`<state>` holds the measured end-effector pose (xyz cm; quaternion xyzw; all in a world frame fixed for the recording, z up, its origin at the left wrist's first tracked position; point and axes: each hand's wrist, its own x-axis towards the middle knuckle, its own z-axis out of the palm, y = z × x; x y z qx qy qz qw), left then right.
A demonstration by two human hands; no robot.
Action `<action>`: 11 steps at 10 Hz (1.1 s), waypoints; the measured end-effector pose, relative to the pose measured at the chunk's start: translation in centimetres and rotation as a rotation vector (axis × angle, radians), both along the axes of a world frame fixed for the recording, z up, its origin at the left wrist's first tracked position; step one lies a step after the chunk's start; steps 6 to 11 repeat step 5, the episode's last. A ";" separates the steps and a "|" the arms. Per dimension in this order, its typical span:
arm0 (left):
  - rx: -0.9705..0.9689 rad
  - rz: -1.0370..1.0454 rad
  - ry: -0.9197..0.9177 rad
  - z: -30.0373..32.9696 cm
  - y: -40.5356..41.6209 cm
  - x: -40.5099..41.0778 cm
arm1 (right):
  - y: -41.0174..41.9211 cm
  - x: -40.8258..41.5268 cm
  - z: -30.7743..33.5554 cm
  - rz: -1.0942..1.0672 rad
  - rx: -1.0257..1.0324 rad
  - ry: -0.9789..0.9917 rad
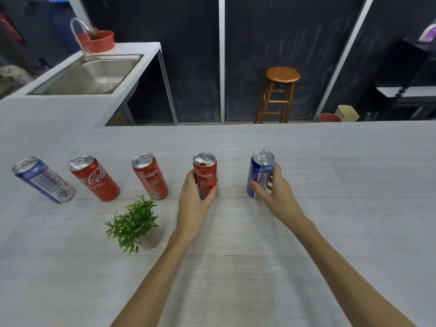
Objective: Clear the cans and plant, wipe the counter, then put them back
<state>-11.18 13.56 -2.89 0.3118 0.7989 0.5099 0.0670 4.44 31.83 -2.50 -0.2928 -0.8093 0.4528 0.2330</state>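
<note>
Several cans stand in a row across the pale counter (306,220). From the left: a blue-and-white can (44,180), a red Coca-Cola can (95,178), and another red can (151,177). My left hand (195,192) is wrapped around a third red can (205,172), which has an opened top. My right hand (273,187) grips a blue can (260,171) at the right end of the row. Both held cans stand upright; I cannot tell whether they touch the counter. A small green plant (133,223) in a pot sits in front of the row, left of my left arm.
A steel sink (89,76) with a curved tap (79,31) is set in the side counter at far left, a red basket (96,40) behind it. Beyond the counter's far edge stand a wooden stool (282,90), a red bin (329,117) and a black shelf (405,95).
</note>
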 end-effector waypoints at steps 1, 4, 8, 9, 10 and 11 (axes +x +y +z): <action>-0.031 0.013 0.004 -0.2 -0.5 0.2 | -0.3 0.3 -0.1 -0.013 0.029 -0.036; -0.086 0.060 -0.069 -0.7 -3.2 2.4 | -3.2 2.3 0.0 -0.053 -0.016 -0.042; -0.056 0.072 -0.092 -1.0 -4.9 4.8 | -4.7 2.6 -0.4 -0.139 -0.024 -0.036; -0.056 0.072 -0.092 -1.0 -4.9 4.8 | -4.7 2.6 -0.4 -0.139 -0.024 -0.036; -0.056 0.072 -0.092 -1.0 -4.9 4.8 | -4.7 2.6 -0.4 -0.139 -0.024 -0.036; -0.056 0.072 -0.092 -1.0 -4.9 4.8 | -4.7 2.6 -0.4 -0.139 -0.024 -0.036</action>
